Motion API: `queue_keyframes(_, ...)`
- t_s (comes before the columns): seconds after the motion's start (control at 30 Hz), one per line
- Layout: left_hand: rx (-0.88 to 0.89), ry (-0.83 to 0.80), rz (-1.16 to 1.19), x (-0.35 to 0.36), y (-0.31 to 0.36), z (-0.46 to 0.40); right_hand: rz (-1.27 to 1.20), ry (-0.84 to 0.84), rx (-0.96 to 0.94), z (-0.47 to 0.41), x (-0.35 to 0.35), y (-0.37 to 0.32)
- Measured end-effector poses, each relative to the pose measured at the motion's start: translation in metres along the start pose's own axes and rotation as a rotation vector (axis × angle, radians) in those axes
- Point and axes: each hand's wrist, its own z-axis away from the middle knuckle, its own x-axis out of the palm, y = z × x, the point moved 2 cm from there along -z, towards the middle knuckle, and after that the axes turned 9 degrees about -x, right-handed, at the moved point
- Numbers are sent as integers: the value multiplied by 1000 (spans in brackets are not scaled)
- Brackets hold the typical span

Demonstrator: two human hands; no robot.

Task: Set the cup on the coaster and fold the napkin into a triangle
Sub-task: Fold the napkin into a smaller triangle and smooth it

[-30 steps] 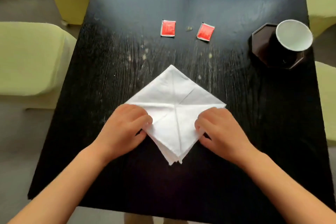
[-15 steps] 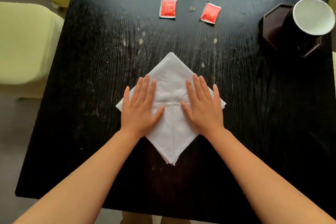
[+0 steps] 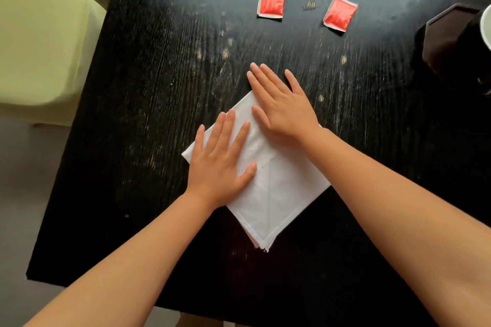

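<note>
A white napkin [image 3: 271, 194] lies as a diamond on the black table [image 3: 159, 114], one corner pointing toward me. My left hand [image 3: 220, 164] presses flat on its left side with straight fingers. My right hand [image 3: 281, 106] lies flat over its far corner, fingertips reaching past the edge onto the table. At the right frame edge a dark cup with a white inside [image 3: 485, 32] stands on a dark octagonal coaster [image 3: 446, 34]; both are cut off by the frame.
Two red sachets [image 3: 271, 2] [image 3: 340, 14] lie at the far middle of the table, with small crumbs between them. A pale green chair [image 3: 39, 48] stands close to the table's left edge.
Both hands went from gripping the napkin's side corners to lying flat on it. Since then my right hand has slid toward the far corner, and the view shifted left.
</note>
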Motion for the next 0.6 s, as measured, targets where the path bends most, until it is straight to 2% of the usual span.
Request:
queue_keyframes(0.23,320,-61,-42,2,-9,73,-44,79,312,-9,-1,1)
queue_keyframes(0.33,465,-139,-92,4,-8,110,-43,76,355,-9,-6,-2)
queue_keyframes(0.43,506,-155,-106,-5,-10,116,-67,156,239,11,-19,-8)
queue_keyframes(0.5,511,-132,-90,-11,-13,108,-70,228,60,44,-28,-18)
queue_keyframes(0.6,570,-111,-76,-18,-12,91,-101,235,-178,112,-26,-39)
